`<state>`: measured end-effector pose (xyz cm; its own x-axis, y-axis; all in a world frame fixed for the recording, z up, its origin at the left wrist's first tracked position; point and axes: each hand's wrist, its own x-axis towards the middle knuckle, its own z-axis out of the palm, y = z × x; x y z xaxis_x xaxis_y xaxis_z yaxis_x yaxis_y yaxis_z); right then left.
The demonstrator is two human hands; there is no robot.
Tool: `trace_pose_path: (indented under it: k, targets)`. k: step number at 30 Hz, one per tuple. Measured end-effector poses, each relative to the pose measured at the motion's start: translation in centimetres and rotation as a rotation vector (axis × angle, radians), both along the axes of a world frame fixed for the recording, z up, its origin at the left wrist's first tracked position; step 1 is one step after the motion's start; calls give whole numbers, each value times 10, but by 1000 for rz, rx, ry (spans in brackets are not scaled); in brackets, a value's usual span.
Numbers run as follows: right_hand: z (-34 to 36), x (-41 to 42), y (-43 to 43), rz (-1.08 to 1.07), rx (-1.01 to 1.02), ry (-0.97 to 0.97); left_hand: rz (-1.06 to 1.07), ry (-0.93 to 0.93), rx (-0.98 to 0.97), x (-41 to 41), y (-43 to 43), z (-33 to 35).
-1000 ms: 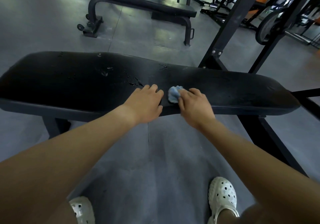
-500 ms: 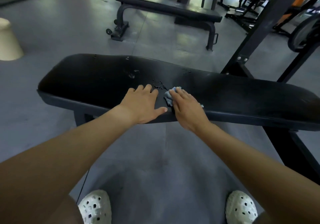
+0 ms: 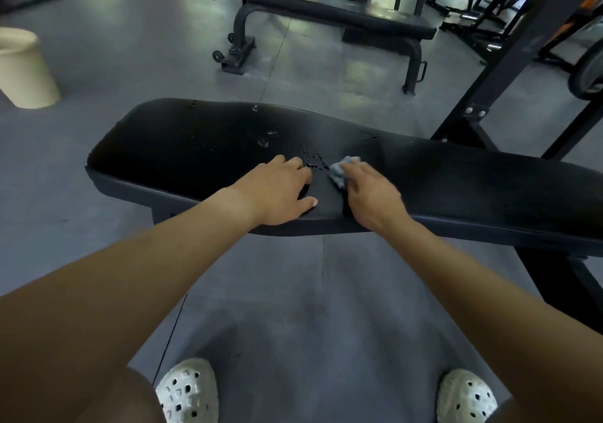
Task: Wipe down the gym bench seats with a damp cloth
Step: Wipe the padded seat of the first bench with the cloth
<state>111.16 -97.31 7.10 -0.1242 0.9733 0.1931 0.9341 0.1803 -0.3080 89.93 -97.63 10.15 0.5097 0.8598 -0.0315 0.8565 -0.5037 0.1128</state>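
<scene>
Mid-frame, our right hand [image 3: 372,197] is pressing curled fingers onto the blue cloth [image 3: 341,169]; our left hand [image 3: 277,194] is lying flat, empty. Droplets [image 3: 264,141] are remaining on the bench [image 3: 489,181]; the upper bench [image 3: 326,8] is looking untouched.

head view, looking down, bench [image 3: 195,148] close

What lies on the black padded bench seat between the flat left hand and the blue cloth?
Head view: water droplets bead on the black padded bench seat between the left hand and the crumpled blue cloth.
</scene>
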Motion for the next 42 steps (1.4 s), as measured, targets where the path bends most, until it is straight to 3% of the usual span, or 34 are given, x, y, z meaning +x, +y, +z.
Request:
trace_pose_path:
  k: [4, 7, 15, 21, 25, 29, 36, 39, 42]
  targets:
    - [4, -22, -10, 226, -23, 60, 0, -54, -2, 0, 6, 2]
    - [4, -15, -2, 228, 6, 31, -6, -78, -9, -3, 11, 2]
    - [6, 12, 35, -171, -33, 29, -49, -111, -30, -14, 12, -2]
    - [3, -20, 26, 71, 13, -6, -40, -79, 65, -8, 16, -3]
    - [1, -20, 30, 150, -58, 19, -9, -79, 142, 4, 20, -5]
    - [-2, 8, 49, 38, -128, 26, 9, -67, 168, 13, 21, -9]
    - [9, 49, 66, -370, -109, 40, 15, -84, 168, 11, 23, -12]
    - [8, 40, 73, -371, -90, 98, 30, -99, 152, 9, 26, -13]
    - [7, 22, 78, -223, -134, 81, 26, -100, 166, 11, 30, -14]
